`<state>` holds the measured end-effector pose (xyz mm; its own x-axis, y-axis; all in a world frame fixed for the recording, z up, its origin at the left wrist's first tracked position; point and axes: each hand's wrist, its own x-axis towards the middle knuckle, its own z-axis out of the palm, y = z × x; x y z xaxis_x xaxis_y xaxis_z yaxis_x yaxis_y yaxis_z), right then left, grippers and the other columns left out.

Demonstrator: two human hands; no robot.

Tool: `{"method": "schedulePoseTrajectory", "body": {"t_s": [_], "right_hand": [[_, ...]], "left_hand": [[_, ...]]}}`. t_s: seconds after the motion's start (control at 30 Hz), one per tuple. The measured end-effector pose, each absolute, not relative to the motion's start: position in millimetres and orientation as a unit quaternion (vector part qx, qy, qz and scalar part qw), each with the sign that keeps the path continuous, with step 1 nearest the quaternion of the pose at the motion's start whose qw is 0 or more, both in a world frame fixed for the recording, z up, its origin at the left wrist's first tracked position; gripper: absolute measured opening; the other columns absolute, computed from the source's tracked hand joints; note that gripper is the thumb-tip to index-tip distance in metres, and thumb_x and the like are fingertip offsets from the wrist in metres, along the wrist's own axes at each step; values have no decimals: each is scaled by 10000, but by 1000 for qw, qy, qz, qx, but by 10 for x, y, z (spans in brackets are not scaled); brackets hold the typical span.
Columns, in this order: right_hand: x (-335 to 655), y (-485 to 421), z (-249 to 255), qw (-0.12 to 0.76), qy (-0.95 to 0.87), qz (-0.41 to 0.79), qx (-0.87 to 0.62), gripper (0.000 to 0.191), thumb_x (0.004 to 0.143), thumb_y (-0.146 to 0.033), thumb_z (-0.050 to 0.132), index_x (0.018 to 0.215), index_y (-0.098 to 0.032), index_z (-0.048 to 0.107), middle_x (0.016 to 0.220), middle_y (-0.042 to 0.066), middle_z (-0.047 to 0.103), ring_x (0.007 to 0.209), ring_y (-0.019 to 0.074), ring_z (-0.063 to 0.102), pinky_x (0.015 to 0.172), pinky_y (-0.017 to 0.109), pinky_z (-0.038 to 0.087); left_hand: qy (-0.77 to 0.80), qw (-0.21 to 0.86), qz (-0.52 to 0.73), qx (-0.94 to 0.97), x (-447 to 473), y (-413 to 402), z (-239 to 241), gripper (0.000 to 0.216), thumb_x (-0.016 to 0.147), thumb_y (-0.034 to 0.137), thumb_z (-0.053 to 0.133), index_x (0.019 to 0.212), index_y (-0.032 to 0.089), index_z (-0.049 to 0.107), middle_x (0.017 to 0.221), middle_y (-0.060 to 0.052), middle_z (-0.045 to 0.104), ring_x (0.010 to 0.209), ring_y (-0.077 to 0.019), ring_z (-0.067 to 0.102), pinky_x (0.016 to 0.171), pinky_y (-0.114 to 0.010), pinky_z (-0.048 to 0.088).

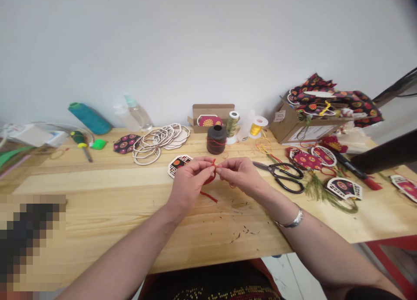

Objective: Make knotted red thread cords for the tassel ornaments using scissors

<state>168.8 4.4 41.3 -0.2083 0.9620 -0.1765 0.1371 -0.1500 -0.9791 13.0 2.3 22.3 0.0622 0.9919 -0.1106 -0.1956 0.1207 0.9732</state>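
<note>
My left hand (190,182) and my right hand (243,175) meet just above the wooden table (107,204), fingertips almost touching. Both pinch a thin red cord (210,191), which loops between them and trails down toward the table on the left side. A silver bracelet (291,221) sits on my right wrist. Just behind my left hand lies a wooden lantern-shaped piece with dark patterned fabric (178,163). A dark spool wound with red thread (216,139) stands behind the hands.
Black scissors (282,176) lie right of my hands. Further right are fabric-covered pieces (309,159) and green tassels (321,191). A cardboard box of patterned fabric (312,117) stands at back right. Wooden cut-out rings (159,141), thread spools (233,124) and bottles (137,113) line the back.
</note>
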Motion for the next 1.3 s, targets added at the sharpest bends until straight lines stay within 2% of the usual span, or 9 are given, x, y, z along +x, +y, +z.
{"method": "schedulePoseTrajectory", "body": {"t_s": [0.33,0.57,0.7,0.87,0.97,1.13,1.3], "right_hand": [[1721,92,318,395,-495,574,-519,194,676,-341,691,712,-152,673,579,-32,578,447,59,415,425,216,312],[1762,126,293,432,-408,669,-446,206,612,-324,783,662,-155,677,595,-36,568,478,46,428,443,190,334],[1771,140,264,413,-377,716,-418,240,586,-332,823,679,-150,698,632,-6,620,527,61,477,458,180,347],[1761,115,275,390,-428,702,-414,248,640,-371,815,685,-152,707,641,-7,635,518,51,455,466,181,331],[1753,99,291,383,-451,687,-421,267,647,-389,809,690,-147,704,634,-9,631,509,52,435,465,192,316],[1743,91,295,381,-463,681,-420,265,648,-380,798,699,-139,702,640,-8,614,518,55,424,481,203,307],[1740,88,296,364,-454,710,-396,233,660,-354,766,676,-142,671,574,-35,530,504,58,381,463,202,264]], "left_hand": [[462,582,503,442,118,35,208,71,667,236,793,672,168,773,1004,-41,658,785,-118,633,700,-224,539],[455,597,502,430,119,48,212,98,642,242,811,678,159,775,968,-46,667,805,-138,640,761,-266,546],[436,623,495,421,118,47,193,89,667,238,787,718,165,780,970,-38,676,826,-137,630,784,-264,525],[408,666,491,386,117,32,194,211,755,373,726,763,169,775,819,-38,702,759,-145,617,757,-294,515],[417,659,482,400,120,29,194,268,743,425,742,757,158,762,773,-38,701,747,-156,616,757,-309,506],[436,623,474,443,106,43,165,226,727,375,767,793,159,755,907,-37,694,807,-154,615,809,-306,482],[457,552,484,502,80,57,173,199,762,337,718,683,155,718,986,-54,668,922,-176,603,862,-300,449]]}}
